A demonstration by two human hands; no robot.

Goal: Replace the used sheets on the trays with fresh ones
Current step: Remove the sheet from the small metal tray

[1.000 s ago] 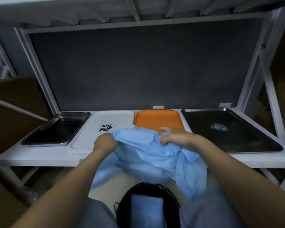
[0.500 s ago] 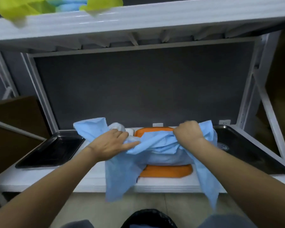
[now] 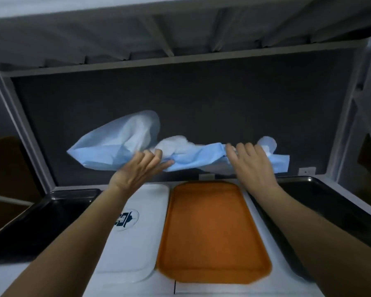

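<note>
A crumpled light-blue sheet (image 3: 120,144) hangs in the air in front of the dark back panel, above the far ends of the trays. My left hand (image 3: 137,170) is raised at its lower edge with fingers loosely extended, touching it. Over at the sheet's right part, my right hand (image 3: 251,163) has straight fingers lying against the cloth. Below lie a bare white tray (image 3: 146,249) with a blue logo and a bare orange tray (image 3: 212,232), side by side.
A dark metal tray (image 3: 41,215) sits at the far left and a black tray (image 3: 334,209) at the far right of the white shelf (image 3: 223,290). An upper shelf (image 3: 180,28) hangs low overhead. White frame posts stand at both sides.
Both hands rose and moved forward with the blue sheet, which lifted off the orange tray. Their fists have loosened into extended fingers. The view tilted down and closer to the trays.
</note>
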